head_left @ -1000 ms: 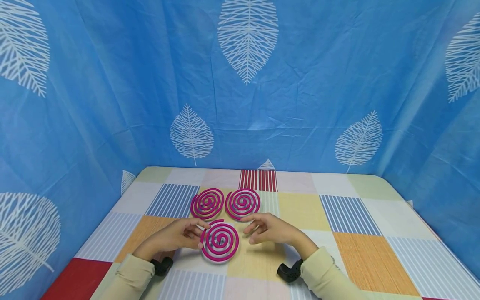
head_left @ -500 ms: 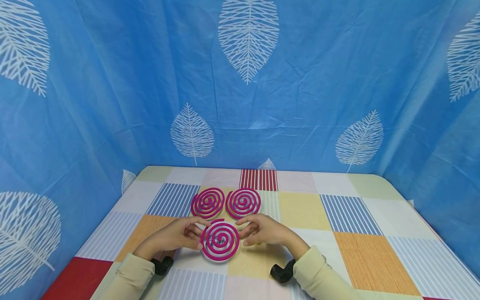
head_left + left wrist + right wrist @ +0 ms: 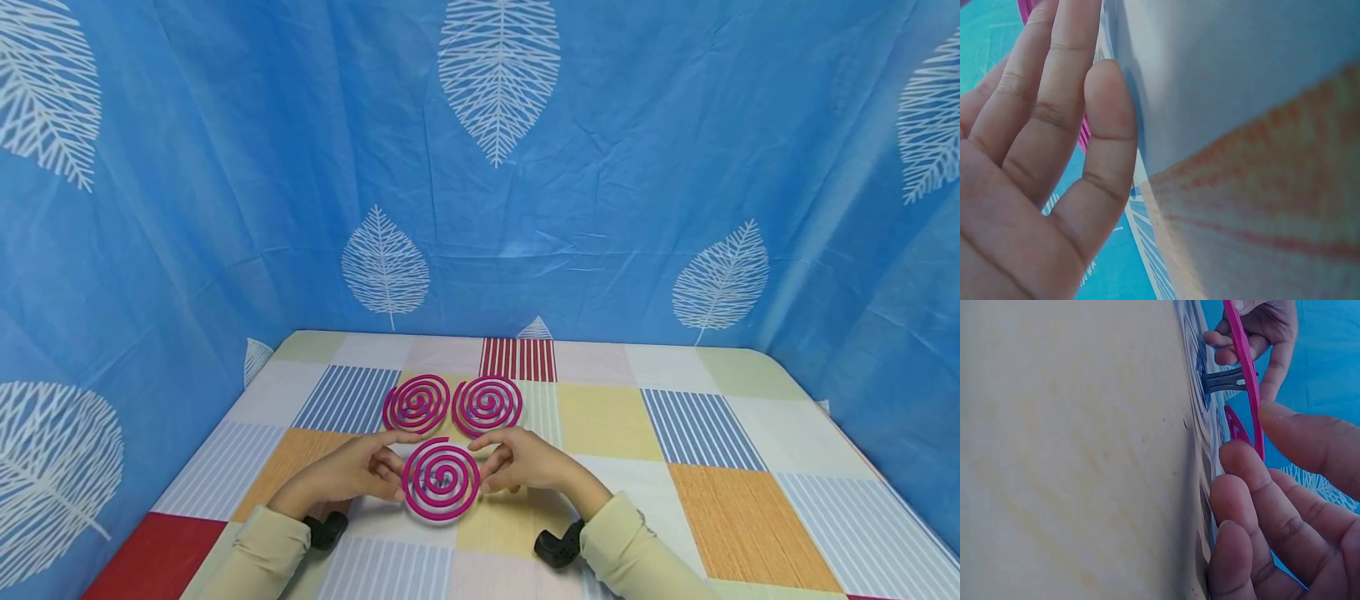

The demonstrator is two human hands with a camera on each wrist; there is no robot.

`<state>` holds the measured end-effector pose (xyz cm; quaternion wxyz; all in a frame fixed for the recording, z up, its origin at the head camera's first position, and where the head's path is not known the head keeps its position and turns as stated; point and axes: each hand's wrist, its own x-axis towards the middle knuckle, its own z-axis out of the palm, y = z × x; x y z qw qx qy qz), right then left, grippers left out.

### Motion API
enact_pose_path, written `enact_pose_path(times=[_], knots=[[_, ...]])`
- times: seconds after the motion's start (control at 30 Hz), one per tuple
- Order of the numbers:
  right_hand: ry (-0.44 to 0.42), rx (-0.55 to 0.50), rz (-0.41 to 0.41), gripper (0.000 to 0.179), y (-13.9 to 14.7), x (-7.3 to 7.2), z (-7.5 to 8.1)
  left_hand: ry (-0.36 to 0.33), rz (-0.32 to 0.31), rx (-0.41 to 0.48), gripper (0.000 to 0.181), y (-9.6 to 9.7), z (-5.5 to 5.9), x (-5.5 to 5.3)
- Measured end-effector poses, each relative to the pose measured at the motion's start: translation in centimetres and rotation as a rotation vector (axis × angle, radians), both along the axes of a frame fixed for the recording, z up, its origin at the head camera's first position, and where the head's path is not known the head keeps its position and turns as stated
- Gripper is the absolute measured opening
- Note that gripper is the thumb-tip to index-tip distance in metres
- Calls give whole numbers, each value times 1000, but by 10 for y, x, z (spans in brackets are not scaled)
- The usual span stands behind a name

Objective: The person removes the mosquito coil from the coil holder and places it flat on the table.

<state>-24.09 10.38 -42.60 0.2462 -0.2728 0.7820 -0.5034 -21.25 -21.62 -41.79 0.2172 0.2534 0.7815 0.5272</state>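
A magenta mosquito coil [image 3: 444, 478] lies flat at the near middle of the table, raised on a small metal stand [image 3: 1225, 380]. My left hand [image 3: 363, 468] holds its left edge, thumb above and fingers curling below. On the opposite edge, my right hand [image 3: 532, 462] pinches the rim between thumb and fingers, as the right wrist view shows. Two more magenta coils, a left one [image 3: 418, 402] and a right one [image 3: 488, 401], sit side by side just behind. In the left wrist view my fingers hide most of the coil.
A patchwork-patterned cloth [image 3: 592, 421] covers the table. Blue curtain [image 3: 615, 167] with white leaf prints closes off the back and both sides. Black wrist devices, such as the right one [image 3: 558, 546], hang low under both wrists.
My right hand has moved left to the near coil's right edge and taken hold of it. The left hand stays almost in place. The two rear coils have not moved.
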Motion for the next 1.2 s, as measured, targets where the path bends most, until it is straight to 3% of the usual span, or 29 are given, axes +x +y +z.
enact_pose_path(times=[0.5,1.2], knots=[[-56,-82,67,57,0,-1,-3,18,-16,-18,74,0,0,0],[-87,-135,60,70,2,-3,-6,45,3,19,73,1,2,-1]])
